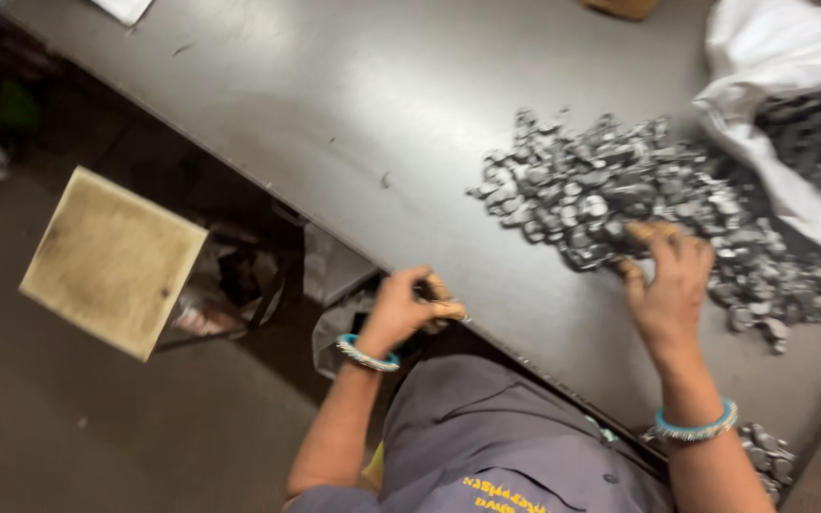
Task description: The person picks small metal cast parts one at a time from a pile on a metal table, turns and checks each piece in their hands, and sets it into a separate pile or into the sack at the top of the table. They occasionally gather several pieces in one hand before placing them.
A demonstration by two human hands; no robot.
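Grey-sleeved lap aside, left hand (410,306) pinches something small at the tabletop (334,123) edge; right hand (667,285), fingers spread, rakes the heap of small metal pieces (610,190): likely hard, light, slippery; best pinched singly.

We are seeing shiny silver-grey metal pieces (639,195) at two o'clock, turquoise beaded bangles (696,425), a white plastic sack (776,57).

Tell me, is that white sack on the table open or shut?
Open. The white sack lies on its side on the table, its mouth gaping, dark metal pieces visible inside and spilled in a heap before it.
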